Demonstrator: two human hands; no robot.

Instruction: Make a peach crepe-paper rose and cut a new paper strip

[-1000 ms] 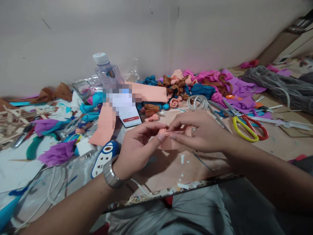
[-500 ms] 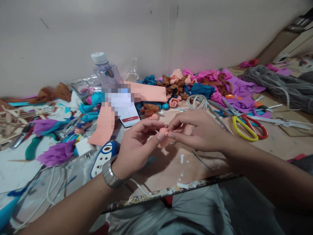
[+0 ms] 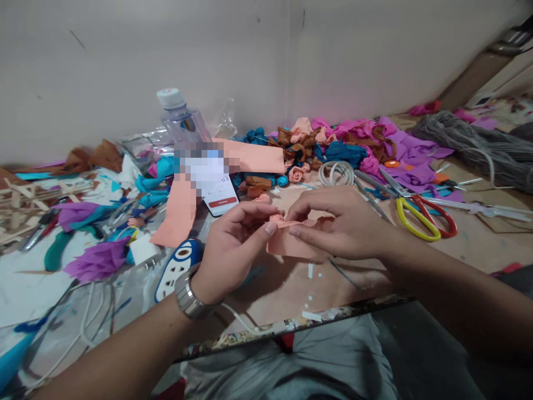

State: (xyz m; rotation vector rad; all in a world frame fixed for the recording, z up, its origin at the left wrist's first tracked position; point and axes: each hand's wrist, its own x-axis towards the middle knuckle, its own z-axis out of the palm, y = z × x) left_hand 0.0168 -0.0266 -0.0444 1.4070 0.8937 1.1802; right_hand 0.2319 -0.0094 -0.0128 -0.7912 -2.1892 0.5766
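A small peach crepe-paper rose (image 3: 276, 219) is pinched between the thumb and fingers of my left hand (image 3: 235, 244). From the rose a loose peach paper strip (image 3: 291, 244) runs to the right and hangs below the fingers. My right hand (image 3: 339, 222) grips the strip's upper edge between thumb and forefinger, close beside the rose. Both hands are just above the table, and their curled fingers hide part of the paper. Behind them lie a phone (image 3: 220, 197) and finished-looking paper roses, one of them a peach rose (image 3: 297, 175).
Scissors with yellow and red handles (image 3: 417, 216) lie to the right, near grey yarn (image 3: 462, 141). On the left are a power strip (image 3: 177, 272), a purple paper flower (image 3: 97, 261) and cables. A plastic bottle (image 3: 183, 119) stands at the back by crumpled coloured paper (image 3: 345, 153).
The rose has tilted and shifted slightly left in my left fingers. More of the peach strip now shows, spread out under my right hand. Both hands stay in nearly the same place.
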